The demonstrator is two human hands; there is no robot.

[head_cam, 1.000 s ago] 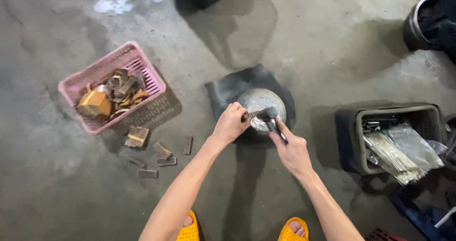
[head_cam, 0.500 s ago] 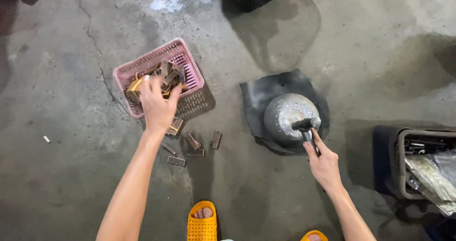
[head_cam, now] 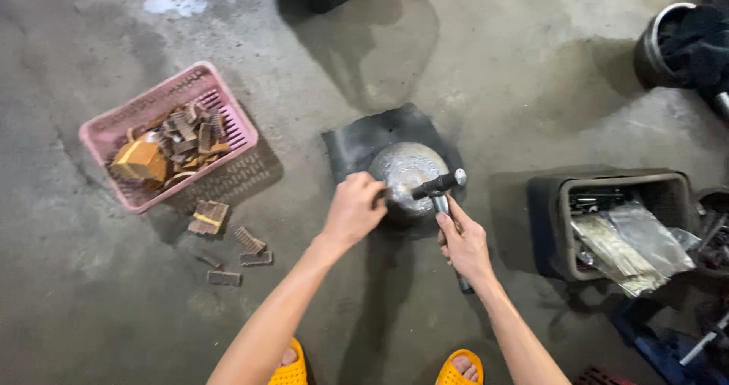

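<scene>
A rounded metal anvil block (head_cam: 406,168) sits on a dark rubber mat (head_cam: 357,142) on the concrete floor. My left hand (head_cam: 355,209) rests at the block's left edge with fingers curled, pinching something small that I cannot make out. A small hammer (head_cam: 439,187) is gripped in my right hand (head_cam: 463,242), its head hovering over the block's right side. A pink plastic basket (head_cam: 228,115) at the left holds several rusty brown comb-like metal pieces (head_cam: 186,130).
A few loose rusty pieces (head_cam: 209,216) lie on the floor below the basket. A dark bin (head_cam: 554,218) with tools and foil-like bags stands at the right. A metal bucket (head_cam: 657,47) is at the top right. My feet wear yellow sandals (head_cam: 463,366).
My left hand has come back from the pink basket to the anvil block. The view has shifted left so the block is centred. The hammer stays in my right hand.
</scene>
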